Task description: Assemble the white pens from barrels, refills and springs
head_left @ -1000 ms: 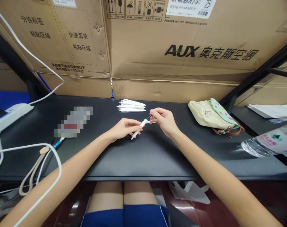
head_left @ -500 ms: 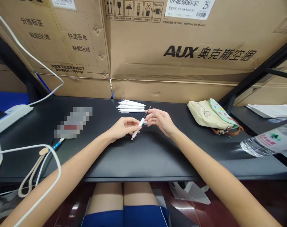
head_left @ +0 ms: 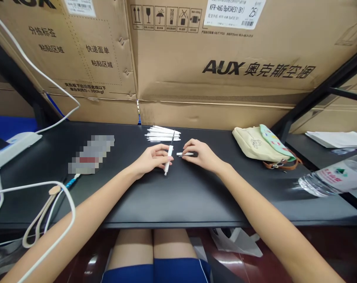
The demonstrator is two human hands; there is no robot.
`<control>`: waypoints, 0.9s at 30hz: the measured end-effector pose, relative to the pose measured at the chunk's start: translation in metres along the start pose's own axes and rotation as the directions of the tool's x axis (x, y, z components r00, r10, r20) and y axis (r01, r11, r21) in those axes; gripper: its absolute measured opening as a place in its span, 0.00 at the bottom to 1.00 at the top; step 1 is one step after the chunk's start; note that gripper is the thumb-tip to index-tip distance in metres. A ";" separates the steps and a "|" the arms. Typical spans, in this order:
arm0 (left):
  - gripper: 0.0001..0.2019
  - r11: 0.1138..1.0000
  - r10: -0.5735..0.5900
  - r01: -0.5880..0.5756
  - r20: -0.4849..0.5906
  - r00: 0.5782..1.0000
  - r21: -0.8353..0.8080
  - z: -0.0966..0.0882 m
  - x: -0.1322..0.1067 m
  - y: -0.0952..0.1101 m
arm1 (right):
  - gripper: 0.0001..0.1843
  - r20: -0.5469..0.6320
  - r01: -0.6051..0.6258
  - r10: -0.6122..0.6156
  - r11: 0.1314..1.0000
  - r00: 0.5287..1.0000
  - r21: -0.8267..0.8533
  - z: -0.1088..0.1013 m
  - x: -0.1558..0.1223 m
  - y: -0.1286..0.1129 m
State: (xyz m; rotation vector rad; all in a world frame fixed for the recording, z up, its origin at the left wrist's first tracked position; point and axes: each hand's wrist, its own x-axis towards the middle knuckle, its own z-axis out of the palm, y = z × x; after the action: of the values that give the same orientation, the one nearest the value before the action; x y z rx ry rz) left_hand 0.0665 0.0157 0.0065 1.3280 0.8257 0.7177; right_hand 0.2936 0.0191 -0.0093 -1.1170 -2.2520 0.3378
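My left hand is closed on a white pen body, held nearly upright with its dark thin refill sticking out of the top. Just to the right, my right hand has its fingertips around a short white pen barrel piece, which lies low over the black desk; the fingers partly hide it. Behind both hands rests a pile of several white pens, pointing sideways.
Cardboard boxes stand along the back of the black desk. On the right are a cream pouch and a lying water bottle. A blurred-out flat item, white cables and a power strip occupy the left.
My right hand has moved slightly down from the refill tip and now pinches the barrel piece. The pen body in my left hand has turned more upright.
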 end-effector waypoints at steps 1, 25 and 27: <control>0.22 1.000 -0.001 0.001 0.006 1.000 0.004 0.000 0.000 0.000 | 0.06 0.016 0.009 -0.009 1.000 1.000 -0.024 0.001 0.000 0.001; 0.30 0.994 -0.103 0.090 0.263 0.959 0.061 0.003 -0.006 -0.002 | 0.18 -0.201 -0.169 0.457 0.648 0.866 0.742 0.002 0.010 -0.020; 0.28 0.991 -0.128 0.109 0.310 0.942 0.078 0.004 -0.007 -0.002 | 0.18 -0.156 -0.197 0.511 0.570 0.845 0.798 0.005 0.011 -0.021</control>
State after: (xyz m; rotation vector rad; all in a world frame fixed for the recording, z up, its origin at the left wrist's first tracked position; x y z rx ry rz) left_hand 0.0659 0.0078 0.0052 1.3892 0.6654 0.3742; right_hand 0.2721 0.0151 0.0012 -1.0277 -1.2659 1.0445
